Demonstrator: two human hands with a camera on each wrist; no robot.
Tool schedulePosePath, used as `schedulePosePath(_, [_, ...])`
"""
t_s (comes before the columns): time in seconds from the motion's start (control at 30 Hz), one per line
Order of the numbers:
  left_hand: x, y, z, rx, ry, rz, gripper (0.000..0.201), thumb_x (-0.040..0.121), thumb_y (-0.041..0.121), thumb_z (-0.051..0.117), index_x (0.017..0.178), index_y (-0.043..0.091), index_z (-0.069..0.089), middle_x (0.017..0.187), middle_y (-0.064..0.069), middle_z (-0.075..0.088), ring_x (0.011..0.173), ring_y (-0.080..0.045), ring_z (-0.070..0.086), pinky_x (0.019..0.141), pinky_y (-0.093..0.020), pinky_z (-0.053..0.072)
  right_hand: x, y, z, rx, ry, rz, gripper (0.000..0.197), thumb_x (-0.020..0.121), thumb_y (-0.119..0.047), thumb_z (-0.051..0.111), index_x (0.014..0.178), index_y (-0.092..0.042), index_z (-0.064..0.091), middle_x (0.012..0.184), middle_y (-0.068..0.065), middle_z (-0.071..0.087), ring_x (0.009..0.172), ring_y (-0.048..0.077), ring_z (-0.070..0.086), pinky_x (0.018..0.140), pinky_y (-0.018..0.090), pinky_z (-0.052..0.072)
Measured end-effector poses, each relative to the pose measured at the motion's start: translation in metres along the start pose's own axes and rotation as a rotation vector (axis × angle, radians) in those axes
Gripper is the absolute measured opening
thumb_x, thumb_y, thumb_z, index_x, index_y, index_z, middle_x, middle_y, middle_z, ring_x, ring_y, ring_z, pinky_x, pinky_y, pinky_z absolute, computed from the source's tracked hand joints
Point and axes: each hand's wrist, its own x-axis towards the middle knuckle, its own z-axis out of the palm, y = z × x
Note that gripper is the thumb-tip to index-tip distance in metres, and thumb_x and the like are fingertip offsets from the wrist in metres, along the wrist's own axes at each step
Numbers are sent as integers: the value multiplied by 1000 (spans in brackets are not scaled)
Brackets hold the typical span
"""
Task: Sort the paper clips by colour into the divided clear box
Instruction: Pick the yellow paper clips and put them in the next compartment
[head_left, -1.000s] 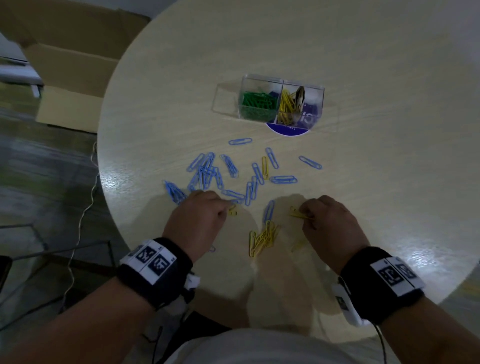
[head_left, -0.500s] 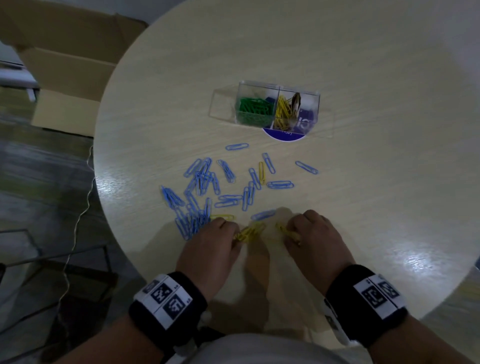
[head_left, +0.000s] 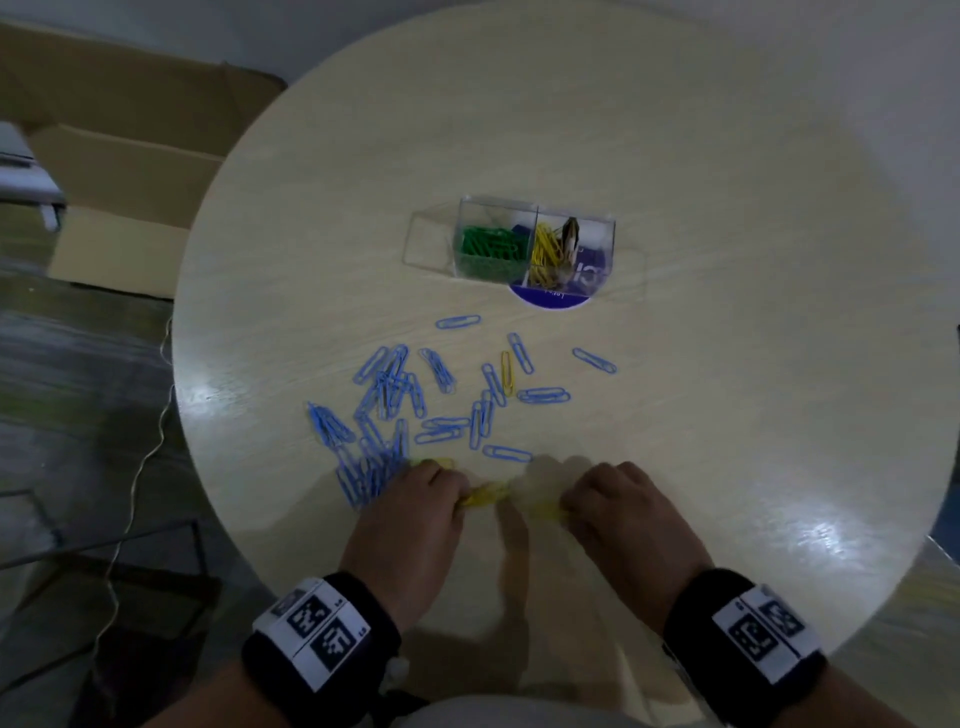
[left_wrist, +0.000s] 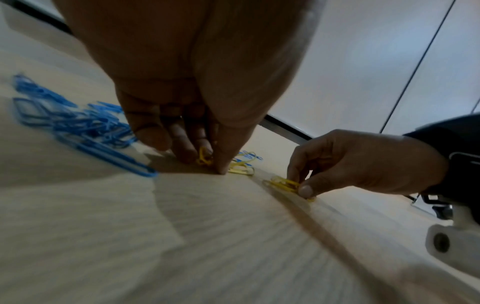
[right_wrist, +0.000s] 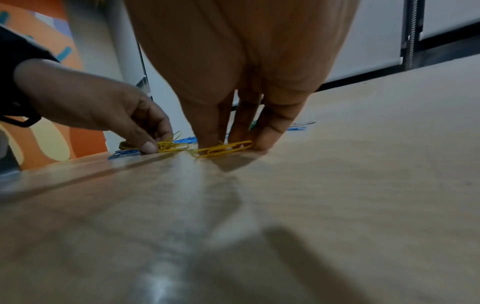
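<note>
The divided clear box (head_left: 535, 244) stands mid-table, with green clips (head_left: 488, 244) in its left cell and yellow clips (head_left: 545, 252) in the cell beside it. Several blue clips (head_left: 395, 395) lie scattered in front of it, with one yellow clip (head_left: 507, 372) among them. Near the table's front edge my left hand (head_left: 415, 514) pinches a bunch of yellow clips (left_wrist: 205, 159) against the tabletop. My right hand (head_left: 618, 514) pinches other yellow clips (right_wrist: 223, 149) the same way, a short gap from the left hand.
The round wooden table (head_left: 675, 156) has bare surface behind and right of the box. An open cardboard box (head_left: 119, 156) stands on the floor at the left. A cable (head_left: 145, 457) hangs beside the table's left edge.
Both hands have slid toward the table's front edge and closer together, dragging yellow clips with them. The loose yellow pile between them is gone from the tabletop and now sits in the fingers.
</note>
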Motion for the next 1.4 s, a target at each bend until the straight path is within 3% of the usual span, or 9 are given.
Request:
schedulePosePath(0.27, [14, -1, -10, -62, -35, 23, 19, 78, 21, 65, 92, 33, 58, 87, 12, 54, 84, -15, 58, 73, -34, 49, 17, -6, 0, 29, -8, 80, 12, 76, -32, 50, 70, -24, 55, 71, -1, 54, 66, 23, 57, 59, 30, 48])
schedulePosePath(0.53, [119, 32, -76, -348, 290, -119, 10, 78, 24, 72, 84, 30, 68, 77, 13, 68, 62, -3, 60, 64, -24, 48, 23, 25, -35, 247, 204, 303, 6, 71, -26, 67, 73, -29, 62, 66, -8, 56, 64, 10, 55, 59, 24, 41])
schedulePosePath(0.67, [186, 53, -97, -371, 399, -117, 12, 78, 23, 71, 89, 25, 71, 83, 9, 72, 76, -11, 65, 71, -25, 51, 37, 39, -54, 290, 325, 323, 17, 73, -17, 75, 76, -30, 65, 69, -10, 57, 66, 10, 56, 61, 29, 48])
schedulePosePath(0.8, [226, 65, -93, -351, 323, -116, 17, 81, 20, 69, 98, 21, 72, 93, 3, 74, 88, -16, 67, 83, -31, 54, 55, 46, -71, 312, 420, 319, 17, 74, -13, 75, 79, -28, 69, 71, -10, 62, 62, 5, 56, 60, 30, 49])
schedulePosePath(0.93, [231, 66, -85, -366, 236, -86, 34, 87, 20, 68, 121, 13, 66, 112, -2, 70, 102, -17, 65, 94, -30, 50, 84, 51, -87, 354, 453, 344, 16, 73, -12, 75, 81, -25, 72, 73, -8, 67, 64, 6, 61, 62, 29, 51])
schedulePosePath(1.07, [218, 50, -87, -478, 409, -90, 21, 94, 18, 56, 111, 21, 68, 106, 4, 71, 94, -13, 66, 89, -32, 53, 131, 52, -103, 482, 491, 440, 13, 72, -17, 71, 83, -24, 69, 67, -9, 67, 64, 2, 62, 61, 8, 41])
schedulePosePath(1.2, [197, 34, -88, -523, 440, -115, 18, 95, 19, 55, 107, 23, 68, 105, 5, 68, 90, -10, 64, 83, -30, 54, 174, 43, -113, 632, 471, 474, 6, 76, -17, 69, 78, -22, 67, 66, -12, 64, 60, -4, 56, 51, 3, 35])
schedulePosePath(1.3, [185, 25, -88, -513, 413, -104, 19, 96, 20, 55, 111, 24, 67, 105, 6, 67, 85, -6, 62, 79, -23, 52, 187, 44, -113, 568, 395, 437, 6, 82, -22, 66, 85, -22, 71, 81, -4, 70, 71, 9, 61, 62, 15, 44])
schedulePosePath(1.4, [179, 16, -87, -443, 397, -73, 17, 97, 23, 54, 108, 26, 66, 105, 8, 63, 83, -6, 59, 79, -25, 50, 186, 64, -110, 304, 479, 391, 10, 78, -23, 66, 86, -25, 71, 91, 2, 64, 82, 24, 60, 75, 31, 49])
